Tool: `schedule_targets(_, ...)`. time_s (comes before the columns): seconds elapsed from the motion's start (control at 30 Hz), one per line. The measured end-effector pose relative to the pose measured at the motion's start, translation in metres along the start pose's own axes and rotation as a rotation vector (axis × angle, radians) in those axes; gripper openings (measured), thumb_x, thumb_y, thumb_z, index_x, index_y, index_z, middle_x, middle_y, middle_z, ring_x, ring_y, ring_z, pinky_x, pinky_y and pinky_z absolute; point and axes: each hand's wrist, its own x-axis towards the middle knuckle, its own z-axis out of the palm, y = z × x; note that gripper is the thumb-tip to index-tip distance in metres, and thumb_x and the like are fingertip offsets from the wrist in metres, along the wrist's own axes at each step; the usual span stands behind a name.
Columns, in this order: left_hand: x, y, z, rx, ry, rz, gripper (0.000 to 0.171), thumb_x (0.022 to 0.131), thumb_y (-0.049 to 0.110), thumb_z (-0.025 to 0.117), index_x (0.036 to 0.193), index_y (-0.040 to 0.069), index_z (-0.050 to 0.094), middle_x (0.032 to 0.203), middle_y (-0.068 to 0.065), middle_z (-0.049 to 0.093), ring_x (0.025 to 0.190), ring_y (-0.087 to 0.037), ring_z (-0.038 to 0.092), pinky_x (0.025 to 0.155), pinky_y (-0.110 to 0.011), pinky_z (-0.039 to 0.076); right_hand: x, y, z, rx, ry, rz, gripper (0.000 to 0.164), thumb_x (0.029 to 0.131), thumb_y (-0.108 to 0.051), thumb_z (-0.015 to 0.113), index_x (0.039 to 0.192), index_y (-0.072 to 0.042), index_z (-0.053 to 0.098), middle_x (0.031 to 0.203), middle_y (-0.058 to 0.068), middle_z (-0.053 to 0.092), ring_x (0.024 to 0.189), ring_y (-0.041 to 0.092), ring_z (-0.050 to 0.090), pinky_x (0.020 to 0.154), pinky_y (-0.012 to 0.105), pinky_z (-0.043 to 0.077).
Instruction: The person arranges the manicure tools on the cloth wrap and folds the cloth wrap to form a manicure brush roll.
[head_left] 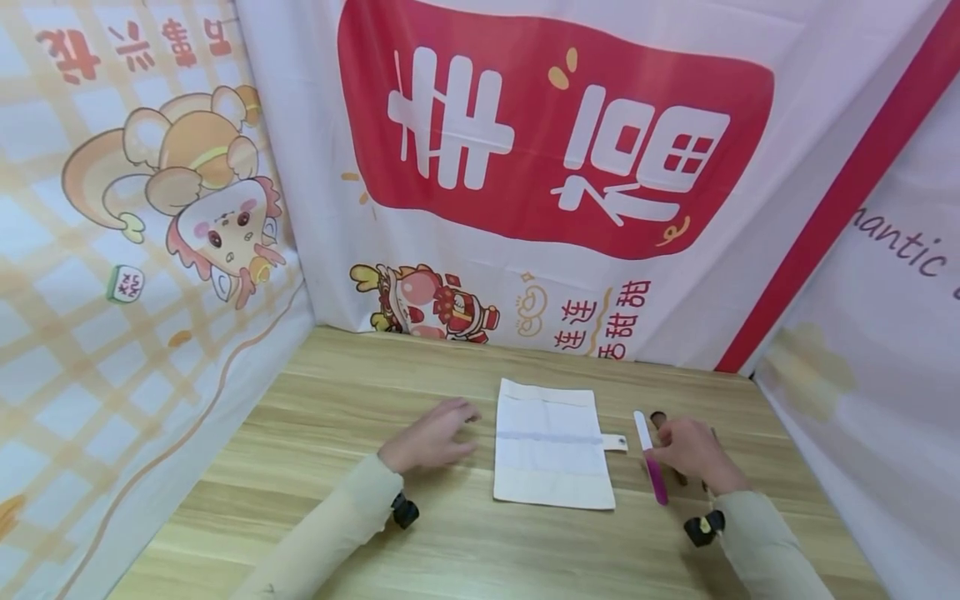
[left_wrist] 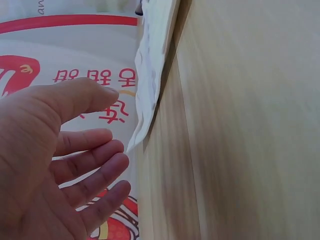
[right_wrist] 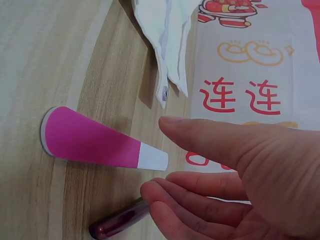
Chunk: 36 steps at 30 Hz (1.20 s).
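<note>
"One left hand (head_left: 433,435): relaxed, empty, just beside the white cloth wrap (head_left: 551,471) on the wooden table (head_left: 525,554). Right hand (head_left: 696,452)?"
"Thumb and fingers parted, nothing grasped, near the pink-and-white file (right_wrist: 97,139)."
"File's position?"
"On the table, right of the wrap's snap tab (head_left: 612,442). Dark glossy rod (right_wrist: 120,220) alongside, partly hidden by fingers; contact, cannot tell."

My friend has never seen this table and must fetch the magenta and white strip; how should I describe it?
On the wooden table, find the spread white cloth. Past its snap tab, by the right hand, lies a slim, flat strip with rounded ends. It is magenta at one end and white at the other, whereas the stick beside it is dark and rounded.
</note>
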Motion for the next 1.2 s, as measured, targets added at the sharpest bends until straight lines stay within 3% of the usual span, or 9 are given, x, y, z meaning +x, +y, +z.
schedule_targets(0.2, 0.018, 0.006, 0.011, -0.046, 0.004, 0.028, 0.038, 0.097, 0.017, 0.074, 0.13, 0.0, 0.066, 0.127, -0.013, 0.069, 0.117, -0.027, 0.066, 0.103, -0.041, 0.056, 0.004, -0.001, 0.006, 0.049, -0.006, 0.05, 0.017, 0.088, -0.023, 0.086, 0.085, -0.008, 0.079, 0.072, 0.003, 0.063, 0.068, 0.019, 0.054, 0.06, 0.031, 0.043)
schedule_targets(0.47, 0.037, 0.011, 0.024, 0.008, -0.014, 0.032, 0.031, 0.094, 0.014, 0.074, 0.122, 0.0, 0.07, 0.116, -0.009, 0.07, 0.1, -0.017, 0.062, 0.091, -0.032, 0.055, 0.01, 0.003, 0.012, 0.049, -0.013, 0.112, 0.013, 0.09, -0.017, 0.083, 0.09, -0.004, 0.082, 0.073, 0.006, 0.068, 0.068, 0.021, 0.057, 0.06, 0.03, 0.046)
schedule_targets(0.6, 0.042, 0.013, 0.029, 0.014, -0.027, 0.024, 0.027, 0.095, 0.014, 0.075, 0.117, 0.0, 0.071, 0.111, -0.009, 0.07, 0.094, -0.015, 0.058, 0.087, -0.032, 0.054, 0.014, 0.003, 0.013, 0.055, -0.03, 0.139, 0.015, 0.091, -0.017, 0.083, 0.082, -0.005, 0.081, 0.066, 0.005, 0.065, 0.06, 0.019, 0.057, 0.056, 0.029, 0.044)
schedule_targets(0.83, 0.048, 0.011, 0.032, 0.051, -0.04, 0.029, 0.014, 0.093, 0.01, 0.075, 0.104, 0.002, 0.072, 0.097, -0.005, 0.064, 0.085, -0.013, 0.051, 0.079, -0.029, 0.049, 0.023, 0.001, 0.012, 0.121, -0.074, 0.223, 0.033, 0.091, -0.018, 0.082, 0.063, -0.006, 0.07, 0.053, 0.001, 0.054, 0.05, 0.018, 0.057, 0.049, 0.025, 0.043)
schedule_targets(1.03, 0.052, 0.011, 0.033, 0.055, -0.04, 0.022, 0.01, 0.092, 0.008, 0.076, 0.099, 0.002, 0.074, 0.094, -0.006, 0.068, 0.083, -0.014, 0.052, 0.079, -0.031, 0.05, 0.026, -0.005, 0.007, 0.167, -0.109, 0.269, 0.032, 0.091, -0.014, 0.081, 0.064, -0.004, 0.069, 0.052, -0.002, 0.048, 0.048, 0.014, 0.049, 0.05, 0.025, 0.04)
schedule_targets(1.2, 0.055, 0.012, 0.035, 0.064, -0.032, 0.047, 0.008, 0.09, 0.005, 0.076, 0.097, 0.001, 0.075, 0.093, -0.008, 0.07, 0.081, -0.015, 0.054, 0.078, -0.031, 0.05, 0.028, -0.001, 0.006, 0.196, -0.117, 0.274, 0.024, 0.088, -0.012, 0.083, 0.068, -0.002, 0.074, 0.056, 0.001, 0.058, 0.049, 0.012, 0.051, 0.05, 0.024, 0.04)
